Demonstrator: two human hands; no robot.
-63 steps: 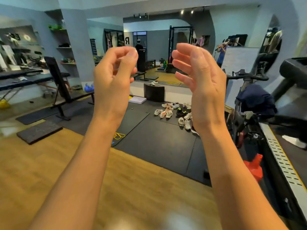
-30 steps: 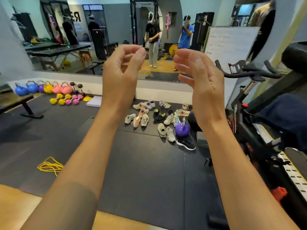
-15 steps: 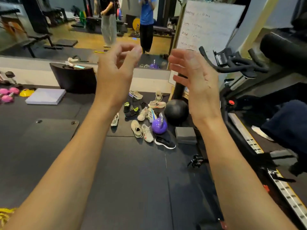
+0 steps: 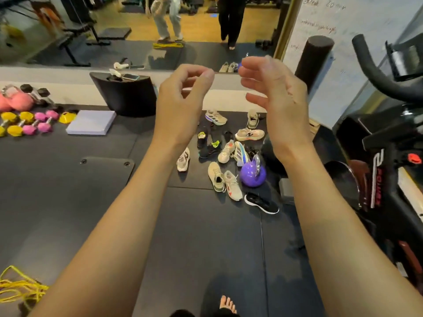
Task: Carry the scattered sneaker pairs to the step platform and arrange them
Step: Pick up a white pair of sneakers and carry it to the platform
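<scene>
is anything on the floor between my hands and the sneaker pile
Nothing visible lies on the black mat before the sneakers. The left hand and right hand are raised, holding nothing. A purple kettlebell sits at the pile's right side.

Beige, white and black sneakers (image 4: 225, 151) lie jumbled on the dark floor mat (image 4: 206, 236), toes pointing every way; one black sneaker (image 4: 261, 203) lies nearest.

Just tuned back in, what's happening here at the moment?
A person stands on the black floor mat facing the scattered sneakers, which lie in a loose cluster beside a purple kettlebell. The left hand and right hand are both raised in front, fingers loosely curled, with nothing in either grip. No sneaker has been picked up yet.
</scene>
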